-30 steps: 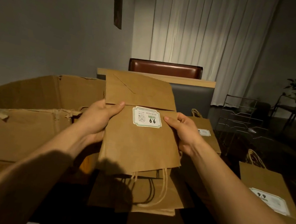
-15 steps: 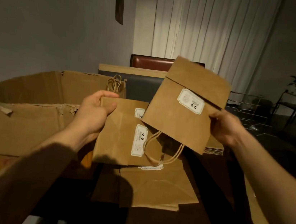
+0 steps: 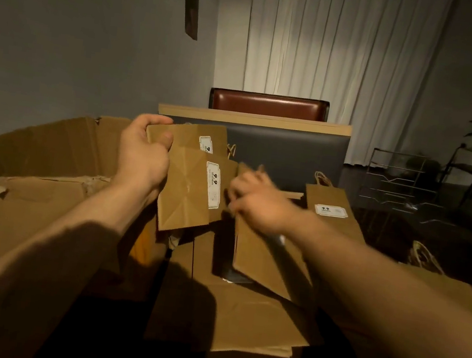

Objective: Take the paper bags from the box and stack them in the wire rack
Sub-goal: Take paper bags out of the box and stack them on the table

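Flat brown kraft paper bags with white "9.9" labels (image 3: 189,184) are held fanned above the open, torn brown cardboard box (image 3: 33,182), gripped at their upper left corner by the person's left hand (image 3: 143,154), thumb pressed on the front face and fingers curled behind. At least two bags overlap in that grip, the rear one poking out above the front one. The right hand (image 3: 255,204) is blurred with motion at the right edge of the held bags; whether its fingers pinch a bag or only brush it cannot be told. More brown paper bags lie loose below (image 3: 253,313), and one labelled bag with twisted cord handles (image 3: 329,212) lies to the right on the dark table. The thin silver wire rack (image 3: 399,182) stands well apart at the far right, and appears empty in the dim light.

The risk from here looks plain: a one-cornered hold on several slippery flat bags could let the bundle splay or a bag slide out, more so if the right hand tugs one free. The long reach to the rack, past dangling cord handles, could also snag a bag on the wires.
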